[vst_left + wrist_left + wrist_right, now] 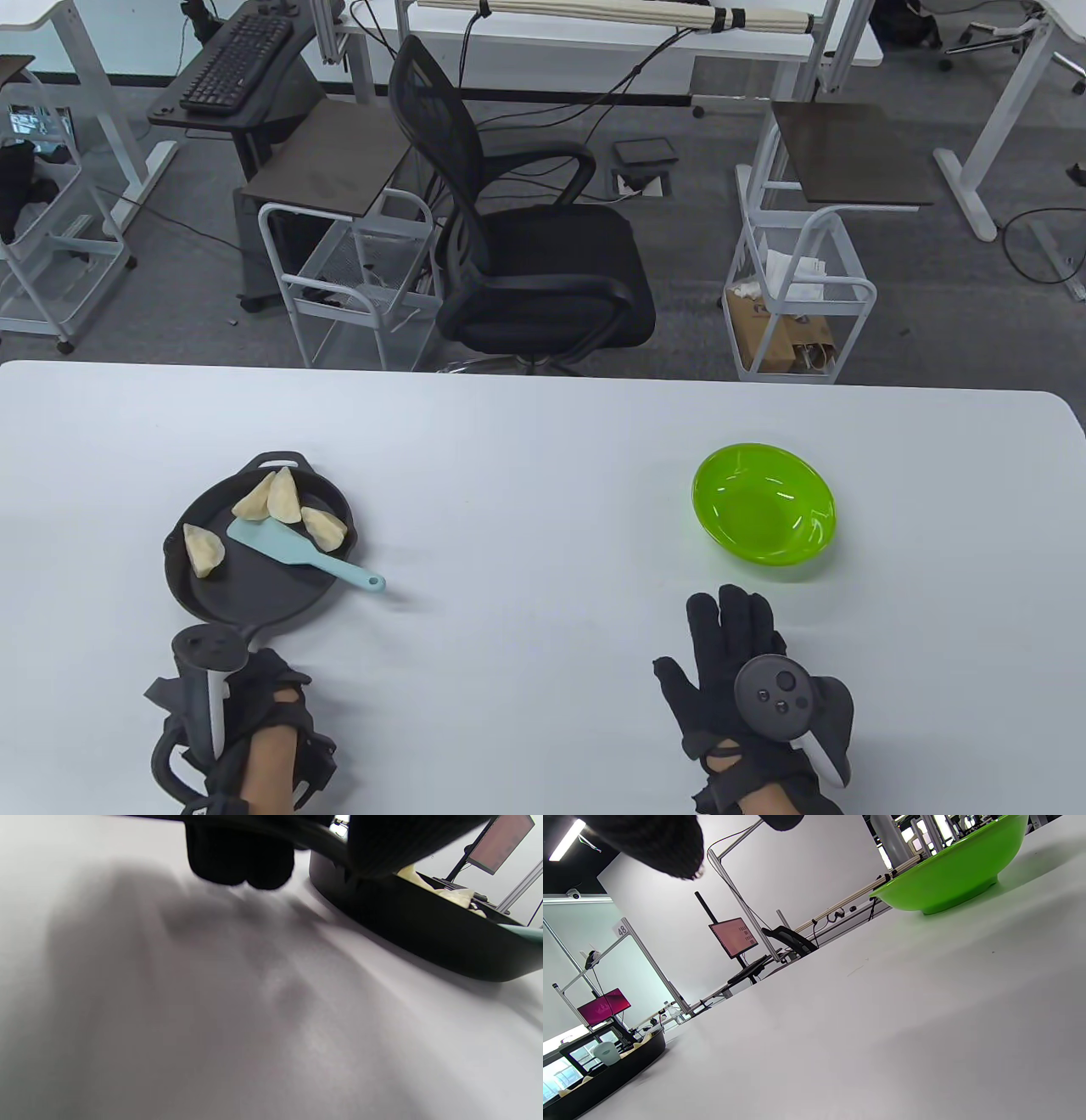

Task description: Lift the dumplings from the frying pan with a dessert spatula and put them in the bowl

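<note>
Left hand (254,713) grips pan handle (222,638) | right hand (738,671) flat, fingers spread | white table (543,441) | office chair (526,246)

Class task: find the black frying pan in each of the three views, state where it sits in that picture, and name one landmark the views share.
Table view: frying pan at lower left, on the table, just ahead of the left hand.
Left wrist view: its dark side wall fills the upper right.
Right wrist view: its rim at the bottom left corner.
Shared landmark: the white table, seen in all three.
</note>
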`<state>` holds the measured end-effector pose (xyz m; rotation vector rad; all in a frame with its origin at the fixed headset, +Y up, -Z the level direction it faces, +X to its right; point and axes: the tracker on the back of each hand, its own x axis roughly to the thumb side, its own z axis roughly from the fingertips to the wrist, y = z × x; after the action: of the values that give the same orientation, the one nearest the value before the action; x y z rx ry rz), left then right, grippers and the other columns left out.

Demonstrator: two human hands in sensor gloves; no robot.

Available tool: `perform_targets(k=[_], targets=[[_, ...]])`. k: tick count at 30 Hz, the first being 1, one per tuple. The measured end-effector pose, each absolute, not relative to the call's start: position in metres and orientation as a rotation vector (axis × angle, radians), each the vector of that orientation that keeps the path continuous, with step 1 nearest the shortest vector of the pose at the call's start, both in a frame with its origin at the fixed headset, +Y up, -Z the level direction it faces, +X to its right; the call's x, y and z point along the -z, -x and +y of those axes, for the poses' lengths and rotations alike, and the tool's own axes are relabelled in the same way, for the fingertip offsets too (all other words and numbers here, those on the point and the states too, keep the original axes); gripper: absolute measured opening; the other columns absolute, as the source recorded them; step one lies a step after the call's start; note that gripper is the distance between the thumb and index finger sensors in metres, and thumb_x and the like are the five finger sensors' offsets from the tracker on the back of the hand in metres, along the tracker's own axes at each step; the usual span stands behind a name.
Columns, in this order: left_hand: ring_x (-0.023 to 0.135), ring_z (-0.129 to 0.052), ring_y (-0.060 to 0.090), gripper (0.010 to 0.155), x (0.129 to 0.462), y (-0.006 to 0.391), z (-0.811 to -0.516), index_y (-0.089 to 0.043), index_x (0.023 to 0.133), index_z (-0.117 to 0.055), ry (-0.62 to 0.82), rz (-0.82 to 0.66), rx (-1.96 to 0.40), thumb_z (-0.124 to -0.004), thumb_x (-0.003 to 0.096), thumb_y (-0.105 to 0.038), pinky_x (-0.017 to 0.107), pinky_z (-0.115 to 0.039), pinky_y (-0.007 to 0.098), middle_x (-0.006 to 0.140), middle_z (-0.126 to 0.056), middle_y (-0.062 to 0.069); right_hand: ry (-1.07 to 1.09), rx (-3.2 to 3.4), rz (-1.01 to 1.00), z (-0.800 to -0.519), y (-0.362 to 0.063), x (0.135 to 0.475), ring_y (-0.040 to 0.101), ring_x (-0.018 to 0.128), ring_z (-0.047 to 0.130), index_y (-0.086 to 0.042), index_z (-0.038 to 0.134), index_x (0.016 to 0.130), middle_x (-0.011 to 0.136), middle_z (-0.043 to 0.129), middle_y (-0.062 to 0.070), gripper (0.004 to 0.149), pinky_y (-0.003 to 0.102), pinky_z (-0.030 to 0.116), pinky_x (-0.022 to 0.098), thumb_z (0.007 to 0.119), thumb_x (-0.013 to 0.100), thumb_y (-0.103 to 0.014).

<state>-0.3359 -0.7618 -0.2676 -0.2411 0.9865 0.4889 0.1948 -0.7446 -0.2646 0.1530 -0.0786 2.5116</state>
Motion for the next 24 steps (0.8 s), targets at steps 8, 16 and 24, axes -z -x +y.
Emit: perform_targets(k=[8,16,24], targets=[[0.044,-0.097,0.017,0.062,0.2700,0.3325,-0.7639,-0.025,0.101,-0.068,0.279,0.942,-0.521,-0.078,0.0482,-0.056,0.060,-0.072,0.051,0.065,-0.102,-0.007,-0.145,-2.498,-0.067,-0.7446,-0.1957,0.2644,0.054,0.101,0.003,-0.017,0.030,0.111,0.113,0.010,0.019,0.077,0.070,0.012,0.072,0.071,0.057,-0.053],[0.028,-0.097,0.012,0.063,0.2717,0.3287,-0.7640,-0.021,0.097,-0.069,0.221,0.890,-0.582,-0.080,0.0468,-0.058,0.051,-0.079,0.047,0.048,-0.104,-0.011,-0.134,-2.489,-0.047,-0.7458,-0.1970,0.2654,0.054,0.101,0.004,-0.017,0.030,0.111,0.114,0.010,0.019,0.077,0.070,0.012,0.072,0.071,0.057,-0.053],[0.025,-0.097,0.011,0.062,0.2714,0.3290,-0.7655,-0.019,0.095,-0.071,0.175,0.884,-0.609,-0.080,0.0464,-0.058,0.049,-0.081,0.046,0.045,-0.104,-0.013,-0.135,-2.485,-0.037,-0.7462,-0.1963,0.2656,0.055,0.101,0.004,-0.017,0.030,0.111,0.114,0.011,0.019,0.077,0.070,0.012,0.072,0.071,0.057,-0.053]])
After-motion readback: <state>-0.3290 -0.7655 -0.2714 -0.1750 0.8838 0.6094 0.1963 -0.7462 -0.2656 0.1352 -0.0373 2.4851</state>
